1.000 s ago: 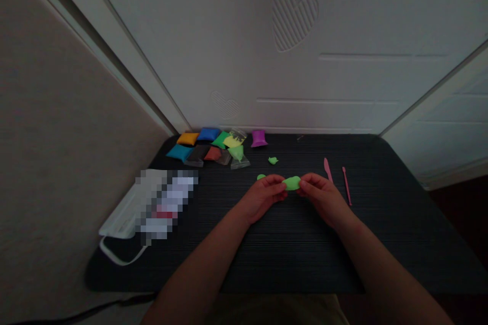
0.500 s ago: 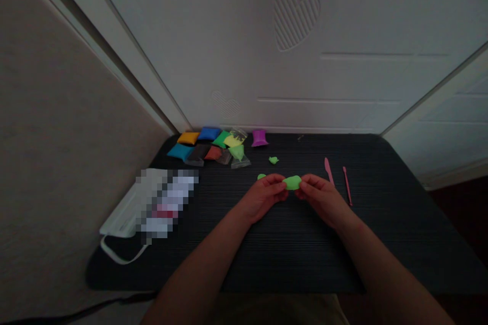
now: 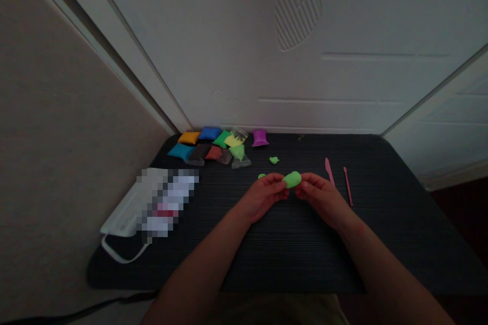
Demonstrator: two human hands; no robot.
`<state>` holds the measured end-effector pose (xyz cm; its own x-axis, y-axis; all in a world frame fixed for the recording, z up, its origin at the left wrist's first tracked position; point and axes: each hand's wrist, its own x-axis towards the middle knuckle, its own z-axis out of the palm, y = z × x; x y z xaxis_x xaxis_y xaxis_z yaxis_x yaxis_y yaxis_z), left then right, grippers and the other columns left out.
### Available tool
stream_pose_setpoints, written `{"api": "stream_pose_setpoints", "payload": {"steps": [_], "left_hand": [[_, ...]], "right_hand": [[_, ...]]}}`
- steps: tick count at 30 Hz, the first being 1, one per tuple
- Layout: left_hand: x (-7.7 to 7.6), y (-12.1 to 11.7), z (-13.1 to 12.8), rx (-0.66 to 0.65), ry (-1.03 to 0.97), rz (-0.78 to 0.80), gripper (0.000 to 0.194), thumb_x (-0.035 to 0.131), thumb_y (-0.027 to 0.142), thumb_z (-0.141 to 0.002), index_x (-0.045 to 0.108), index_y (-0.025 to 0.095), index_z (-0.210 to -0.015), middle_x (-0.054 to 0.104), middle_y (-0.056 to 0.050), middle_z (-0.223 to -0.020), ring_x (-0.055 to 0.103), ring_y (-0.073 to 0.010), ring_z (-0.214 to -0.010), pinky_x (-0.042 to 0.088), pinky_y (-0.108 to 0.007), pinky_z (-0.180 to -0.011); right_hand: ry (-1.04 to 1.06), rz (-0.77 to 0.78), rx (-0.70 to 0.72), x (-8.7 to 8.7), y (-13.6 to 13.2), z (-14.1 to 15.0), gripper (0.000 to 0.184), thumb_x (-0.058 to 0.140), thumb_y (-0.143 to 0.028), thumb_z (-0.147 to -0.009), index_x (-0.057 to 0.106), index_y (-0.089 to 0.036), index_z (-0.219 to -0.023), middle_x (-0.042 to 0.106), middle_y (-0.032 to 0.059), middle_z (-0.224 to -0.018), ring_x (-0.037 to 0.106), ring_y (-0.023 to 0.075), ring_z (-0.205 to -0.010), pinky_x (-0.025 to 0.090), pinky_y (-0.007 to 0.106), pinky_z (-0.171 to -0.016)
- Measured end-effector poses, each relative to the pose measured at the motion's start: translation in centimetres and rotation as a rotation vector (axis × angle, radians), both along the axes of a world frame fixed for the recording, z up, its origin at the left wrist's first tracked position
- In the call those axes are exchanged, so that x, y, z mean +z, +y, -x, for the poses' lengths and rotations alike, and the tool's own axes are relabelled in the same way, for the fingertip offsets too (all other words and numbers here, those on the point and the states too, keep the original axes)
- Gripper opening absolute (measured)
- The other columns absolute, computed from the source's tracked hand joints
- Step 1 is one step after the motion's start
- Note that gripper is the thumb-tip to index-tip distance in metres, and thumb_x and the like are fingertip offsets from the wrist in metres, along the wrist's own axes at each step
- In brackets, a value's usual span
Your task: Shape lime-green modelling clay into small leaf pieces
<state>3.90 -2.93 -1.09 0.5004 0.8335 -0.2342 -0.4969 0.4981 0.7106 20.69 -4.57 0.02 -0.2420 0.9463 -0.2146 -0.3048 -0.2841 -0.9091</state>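
Observation:
A flattened, oblong lump of light green modelling clay (image 3: 293, 179) is held up above the dark table, its right end tilted upward. The thumb and fingers of my left hand (image 3: 264, 196) pinch its left end. My right hand (image 3: 322, 197) has its fingertips closed at the other end, partly behind the clay. Just beyond my left fingers lies another green clay piece (image 3: 261, 176), mostly hidden by them. Farther back sits a small, irregular green clay bit (image 3: 274, 160). Past my right hand are a pink plastic knife (image 3: 329, 170), its lower part covered, and a thin pink modelling tool (image 3: 347, 186).
Several colourful clay packets (image 3: 189, 137) lie at the table's back left, with a purple packet (image 3: 260, 137) beside them. A white face mask (image 3: 124, 213) and a blurred-out item (image 3: 171, 203) rest at left. Behind the dark table (image 3: 290, 249) rises a white panel (image 3: 236, 35).
The green clay between my fingers has turned from nearly level to tilted, its right end higher. My right fingertips have shifted slightly against it. The other things stay in place.

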Motion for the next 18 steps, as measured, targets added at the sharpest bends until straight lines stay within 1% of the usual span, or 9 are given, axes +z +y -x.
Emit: {"api": "stream_pose_setpoints", "payload": {"steps": [4, 8, 11, 15, 18], "left_hand": [[-0.07, -0.02, -0.19, -0.019, 0.03, -0.035, 0.016, 0.066, 0.02, -0.068, 0.06, 0.014, -0.081, 0.061, -0.003, -0.077, 0.056, -0.0114, -0.069, 0.04, -0.029, -0.072], [-0.11, -0.04, -0.35, -0.058, 0.17, -0.103, 0.019, 0.068, 0.021, -0.066, 0.063, 0.013, -0.081, 0.062, -0.004, -0.078, 0.055, -0.0115, -0.069, 0.039, -0.027, -0.071], [0.09, 0.01, -0.23, -0.087, 0.253, -0.161, 0.02, 0.068, 0.022, -0.064, 0.064, 0.013, -0.082, 0.062, -0.004, -0.078, 0.053, -0.012, -0.071, 0.038, -0.025, -0.069], [0.32, 0.18, 0.13, -0.007, 0.267, -0.176, 0.02, 0.066, 0.026, -0.067, 0.064, 0.014, -0.083, 0.062, -0.003, -0.076, 0.052, -0.0115, -0.068, 0.037, -0.026, -0.068], [0.21, 0.24, 0.24, 0.023, 0.262, -0.161, 0.019, 0.068, 0.024, -0.065, 0.064, 0.015, -0.082, 0.062, -0.002, -0.075, 0.053, -0.0113, -0.068, 0.037, -0.027, -0.071]], "right_hand": [[-0.084, -0.043, 0.009, -0.28, 0.05, 0.03, 0.011, 0.064, -0.028, -0.07, 0.063, -0.021, -0.079, 0.058, -0.0025, -0.069, 0.05, 0.01, -0.063, 0.038, 0.026, -0.064], [-0.147, -0.074, -0.023, -0.25, 0.11, -0.06, 0.01, 0.062, -0.03, -0.072, 0.062, -0.021, -0.076, 0.057, -0.0025, -0.068, 0.049, 0.0109, -0.064, 0.036, 0.027, -0.064], [-0.149, -0.073, -0.027, -0.07, 0.08, -0.02, 0.01, 0.061, -0.031, -0.072, 0.061, -0.021, -0.075, 0.055, -0.0033, -0.065, 0.048, 0.0106, -0.062, 0.035, 0.027, -0.063], [-0.143, -0.069, -0.012, 0.14, -0.03, 0.09, 0.01, 0.06, -0.031, -0.073, 0.061, -0.02, -0.074, 0.054, -0.0027, -0.065, 0.047, 0.0112, -0.062, 0.035, 0.027, -0.064], [-0.157, -0.071, 0.008, 0.21, -0.07, 0.11, 0.01, 0.06, -0.03, -0.073, 0.061, -0.02, -0.073, 0.054, -0.0029, -0.065, 0.047, 0.0109, -0.062, 0.035, 0.026, -0.062]]}}
